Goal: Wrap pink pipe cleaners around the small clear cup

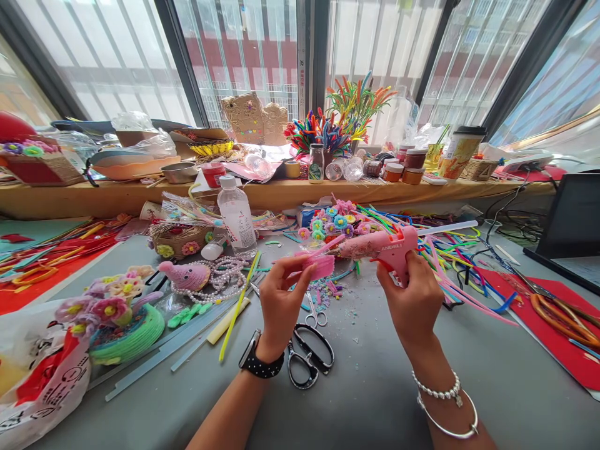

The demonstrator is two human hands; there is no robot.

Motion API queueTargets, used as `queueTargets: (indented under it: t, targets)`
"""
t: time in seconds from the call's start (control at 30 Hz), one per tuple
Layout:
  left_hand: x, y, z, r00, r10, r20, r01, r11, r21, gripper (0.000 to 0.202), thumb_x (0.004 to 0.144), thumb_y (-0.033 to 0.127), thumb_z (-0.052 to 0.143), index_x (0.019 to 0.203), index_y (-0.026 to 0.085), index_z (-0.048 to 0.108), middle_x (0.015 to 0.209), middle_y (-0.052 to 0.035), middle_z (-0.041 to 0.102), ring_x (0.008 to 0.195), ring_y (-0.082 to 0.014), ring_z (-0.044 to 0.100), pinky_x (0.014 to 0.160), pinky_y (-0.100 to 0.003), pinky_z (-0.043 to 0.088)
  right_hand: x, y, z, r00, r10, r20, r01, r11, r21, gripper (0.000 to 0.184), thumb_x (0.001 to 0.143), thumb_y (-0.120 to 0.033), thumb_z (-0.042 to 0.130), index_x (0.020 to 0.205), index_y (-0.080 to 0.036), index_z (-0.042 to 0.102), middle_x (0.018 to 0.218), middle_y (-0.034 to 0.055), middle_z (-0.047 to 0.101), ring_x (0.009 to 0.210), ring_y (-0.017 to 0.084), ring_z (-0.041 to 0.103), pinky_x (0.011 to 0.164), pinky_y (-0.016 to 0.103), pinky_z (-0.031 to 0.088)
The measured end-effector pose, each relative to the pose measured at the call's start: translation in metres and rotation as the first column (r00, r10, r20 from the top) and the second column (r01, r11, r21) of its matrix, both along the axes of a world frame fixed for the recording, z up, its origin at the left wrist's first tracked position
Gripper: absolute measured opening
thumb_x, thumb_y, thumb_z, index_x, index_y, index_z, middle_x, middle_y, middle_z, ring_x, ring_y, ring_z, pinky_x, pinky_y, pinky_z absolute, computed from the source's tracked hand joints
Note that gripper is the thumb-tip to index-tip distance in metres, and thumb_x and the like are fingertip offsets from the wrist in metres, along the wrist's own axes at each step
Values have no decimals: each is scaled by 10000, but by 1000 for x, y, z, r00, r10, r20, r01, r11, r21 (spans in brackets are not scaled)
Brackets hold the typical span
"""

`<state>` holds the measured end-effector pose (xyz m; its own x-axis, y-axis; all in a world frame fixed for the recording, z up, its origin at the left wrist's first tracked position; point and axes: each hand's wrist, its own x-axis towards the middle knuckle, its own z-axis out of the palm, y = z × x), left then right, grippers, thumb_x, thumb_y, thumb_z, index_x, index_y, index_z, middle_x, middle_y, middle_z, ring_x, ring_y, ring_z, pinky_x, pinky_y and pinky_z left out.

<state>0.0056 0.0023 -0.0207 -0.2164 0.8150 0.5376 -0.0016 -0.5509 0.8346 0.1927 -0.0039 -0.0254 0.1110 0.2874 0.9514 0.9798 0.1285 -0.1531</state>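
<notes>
My right hand is wrapped round the handle of a pink hot glue gun, a clear glue stick jutting from its back. The gun's nozzle points left. Between the thumb and fingers of my left hand is a flat pink fuzzy piece, which looks like pipe cleaners laid side by side. The nozzle tip is close to this piece; whether they touch I cannot tell. Below my hands, black-handled scissors and small silver scissors lie on the grey table.
Colourful pipe cleaners spread behind and right of my right hand. Crocheted flowers sit ahead. A water bottle, bead strings, glue sticks and a green flower pot are on the left. A laptop stands far right.
</notes>
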Motion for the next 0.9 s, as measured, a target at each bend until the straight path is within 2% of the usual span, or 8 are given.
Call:
queueTargets:
  t: [0.9]
  targets:
    - [-1, 1, 1, 999, -9, 32, 8, 1000, 10, 147, 703, 176, 695, 843, 185, 651, 800, 9, 663, 740, -88, 648, 682, -174, 557, 4, -1, 1, 999, -18, -42, 17, 999, -36, 268, 837, -387, 524, 890, -129, 572, 633, 37, 557, 566, 181, 533, 549, 282, 432]
